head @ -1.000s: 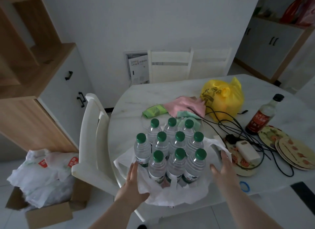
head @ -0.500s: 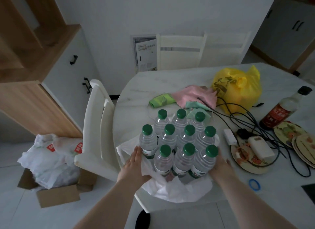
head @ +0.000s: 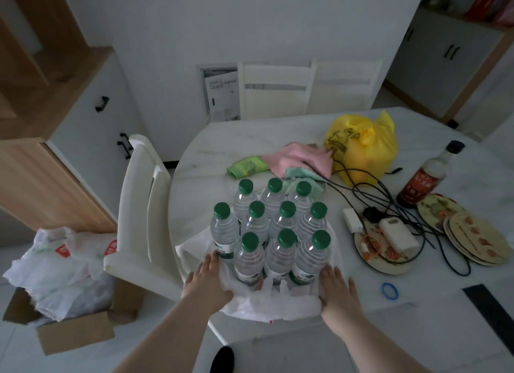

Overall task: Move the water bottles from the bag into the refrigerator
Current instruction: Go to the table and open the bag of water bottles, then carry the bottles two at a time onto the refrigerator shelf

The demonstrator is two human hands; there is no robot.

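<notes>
Several clear water bottles (head: 279, 233) with green caps stand upright in a tight cluster at the near edge of the white marble table (head: 211, 150). A white plastic bag (head: 278, 303) lies pushed down around their bases. My left hand (head: 207, 279) rests flat on the bag at the cluster's left side, fingers straight. At the right side my right hand (head: 335, 288) lies flat on the bag, fingers straight, next to the front right bottle. No refrigerator is in view.
A white chair (head: 141, 214) stands left of the table. On the table lie a yellow bag (head: 361, 147), pink and green cloths (head: 300, 161), tangled cables (head: 389, 203), a sauce bottle (head: 428, 175), round mats (head: 472, 233) and a blue band (head: 390, 290). A cardboard box with bags (head: 64, 275) sits on the floor at left.
Both hands pushed the bag down and came in against the base of the bottle cluster. They now lie flat on the bag. The camera view shifted slightly.
</notes>
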